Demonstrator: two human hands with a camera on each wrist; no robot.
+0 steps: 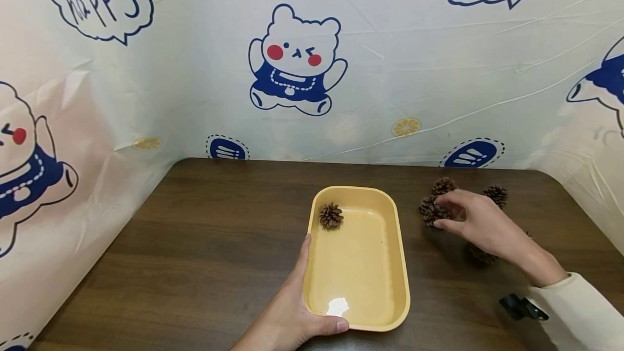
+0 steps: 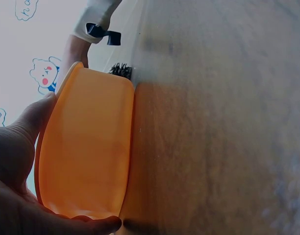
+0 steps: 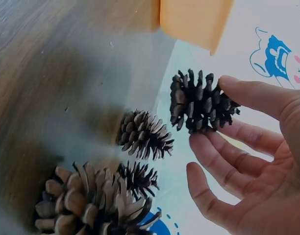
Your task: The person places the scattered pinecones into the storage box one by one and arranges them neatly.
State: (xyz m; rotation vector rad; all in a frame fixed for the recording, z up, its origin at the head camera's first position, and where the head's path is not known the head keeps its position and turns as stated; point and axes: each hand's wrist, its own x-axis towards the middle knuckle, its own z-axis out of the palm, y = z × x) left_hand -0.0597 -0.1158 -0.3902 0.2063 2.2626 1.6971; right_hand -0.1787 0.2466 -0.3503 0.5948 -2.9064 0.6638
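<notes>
A rectangular yellow tray stands on the table with one brown pine cone in its far left corner. My left hand grips the tray's near left corner, thumb over the near rim and fingers along the outer side. To the right of the tray, my right hand pinches a pine cone between thumb and fingertips. In the right wrist view this cone shows above the tabletop, apart from the others.
More pine cones lie around my right hand: one behind it, one to its far right, and one below the wrist, partly hidden. The dark wooden table meets a printed cloth backdrop at its far edge.
</notes>
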